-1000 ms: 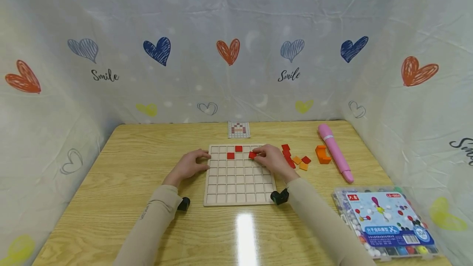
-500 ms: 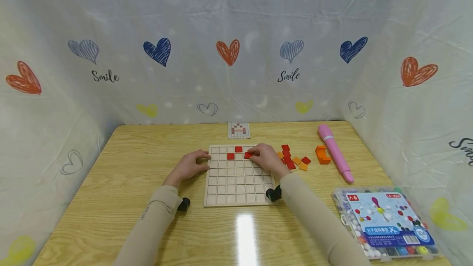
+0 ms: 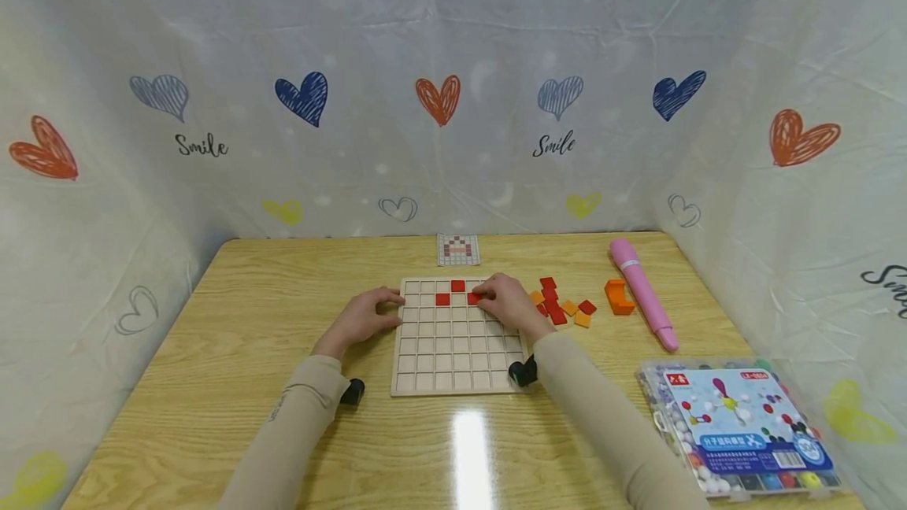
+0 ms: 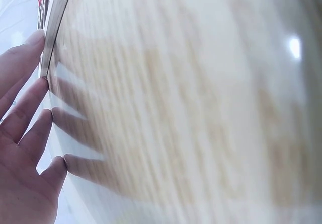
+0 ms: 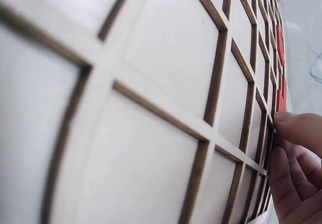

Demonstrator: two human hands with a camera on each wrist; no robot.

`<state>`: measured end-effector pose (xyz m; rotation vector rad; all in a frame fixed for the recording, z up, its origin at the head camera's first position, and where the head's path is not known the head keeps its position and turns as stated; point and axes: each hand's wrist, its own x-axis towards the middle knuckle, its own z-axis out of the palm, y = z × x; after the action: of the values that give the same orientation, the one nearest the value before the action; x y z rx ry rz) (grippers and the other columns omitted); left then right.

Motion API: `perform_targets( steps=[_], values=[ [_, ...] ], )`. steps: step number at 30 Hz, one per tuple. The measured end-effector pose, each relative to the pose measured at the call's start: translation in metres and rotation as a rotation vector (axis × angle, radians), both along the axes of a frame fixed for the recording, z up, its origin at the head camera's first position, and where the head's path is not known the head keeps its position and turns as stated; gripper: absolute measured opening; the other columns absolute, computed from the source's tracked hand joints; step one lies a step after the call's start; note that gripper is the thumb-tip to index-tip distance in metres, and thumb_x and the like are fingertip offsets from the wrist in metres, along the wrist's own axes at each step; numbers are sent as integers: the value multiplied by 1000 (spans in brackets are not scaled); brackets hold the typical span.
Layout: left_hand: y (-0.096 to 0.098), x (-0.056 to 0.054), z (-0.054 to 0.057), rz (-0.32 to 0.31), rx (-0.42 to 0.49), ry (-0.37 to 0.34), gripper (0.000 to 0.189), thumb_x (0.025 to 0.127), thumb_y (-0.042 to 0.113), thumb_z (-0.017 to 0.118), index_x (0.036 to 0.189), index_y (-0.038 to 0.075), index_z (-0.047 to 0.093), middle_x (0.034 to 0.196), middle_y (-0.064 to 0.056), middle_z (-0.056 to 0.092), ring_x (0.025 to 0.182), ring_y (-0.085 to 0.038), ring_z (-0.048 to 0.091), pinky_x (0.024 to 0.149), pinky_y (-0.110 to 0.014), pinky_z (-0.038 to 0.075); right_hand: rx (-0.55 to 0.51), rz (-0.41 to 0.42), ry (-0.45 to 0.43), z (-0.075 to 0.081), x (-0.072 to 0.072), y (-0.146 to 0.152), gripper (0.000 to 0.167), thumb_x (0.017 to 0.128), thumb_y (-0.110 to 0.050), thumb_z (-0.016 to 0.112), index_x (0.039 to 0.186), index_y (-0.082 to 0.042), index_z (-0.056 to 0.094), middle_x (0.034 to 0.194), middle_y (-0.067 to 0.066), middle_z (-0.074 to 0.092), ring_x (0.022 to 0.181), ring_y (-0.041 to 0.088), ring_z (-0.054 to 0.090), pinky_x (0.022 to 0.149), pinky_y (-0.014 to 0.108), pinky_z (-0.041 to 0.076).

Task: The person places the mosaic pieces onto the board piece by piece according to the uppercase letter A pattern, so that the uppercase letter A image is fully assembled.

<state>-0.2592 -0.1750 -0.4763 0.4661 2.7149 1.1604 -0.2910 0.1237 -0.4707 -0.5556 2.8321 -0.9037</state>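
A pale wooden grid board [image 3: 453,352] lies on the table in front of the person. My left hand [image 3: 363,316] rests at its left edge, fingers spread and relaxed; the left wrist view shows the fingertips along the rim. On the board's upper part my right hand [image 3: 512,304] pinches a red square tile [image 3: 472,299] at a second-row cell, covering part of it. Two more red tiles sit in cells: one in the top row [image 3: 457,286], another in the second row [image 3: 442,300]. In the right wrist view, thumb and fingers [image 5: 297,128] meet beside the red tiles [image 5: 280,45].
Loose red tiles [image 3: 553,307] and orange tiles [image 3: 583,321] lie right of the board. Beyond them are an orange holder [image 3: 620,297] and a pink stick-shaped object [image 3: 645,293]. A patterned card [image 3: 457,250] lies behind the board; a bead-filled plastic case [image 3: 744,423] sits front right.
My right hand has moved slightly left with the red tile, which has gone from tilted to lying squarely at its cell. The left hand stays at the board's edge.
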Motion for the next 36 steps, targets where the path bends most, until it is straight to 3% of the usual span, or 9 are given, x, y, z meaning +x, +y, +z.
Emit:
perform_targets(
  steps=[10,22,26,31,36],
  values=[
    [0,-1,0,-1,-8,7,35,90,12,71,123,3,65,143,-15,51,141,-38,33,117,-52,23,-8,-25,-8,-1,1,-2,28,93,-13,67,121,-8,70,108,7,62,98,22,56,89,36,51],
    [0,-1,0,-5,-11,20,34,91,12,70,123,4,66,143,-15,51,141,-38,32,117,-53,24,-1,-45,6,-2,3,-5,27,92,-14,69,118,-8,71,99,5,59,83,19,49,75,31,47],
    [0,1,1,-7,0,14,34,91,12,70,124,3,65,143,-15,51,141,-38,32,117,-54,23,-27,-51,16,-3,5,-3,31,91,-14,69,121,-7,69,99,5,60,84,19,49,76,32,47],
    [0,0,0,-6,-6,17,35,91,13,70,124,3,65,143,-15,51,141,-38,32,117,-54,23,-125,-89,42,-4,16,7,35,92,-15,69,125,-5,67,107,8,62,91,19,59,83,36,54],
    [0,-2,-2,0,-11,16,35,90,14,72,123,4,66,143,-14,51,140,-38,33,117,-53,23,-253,-178,14,-1,38,29,37,92,-19,69,127,-4,65,115,10,62,98,22,63,86,39,55]
  ],
)
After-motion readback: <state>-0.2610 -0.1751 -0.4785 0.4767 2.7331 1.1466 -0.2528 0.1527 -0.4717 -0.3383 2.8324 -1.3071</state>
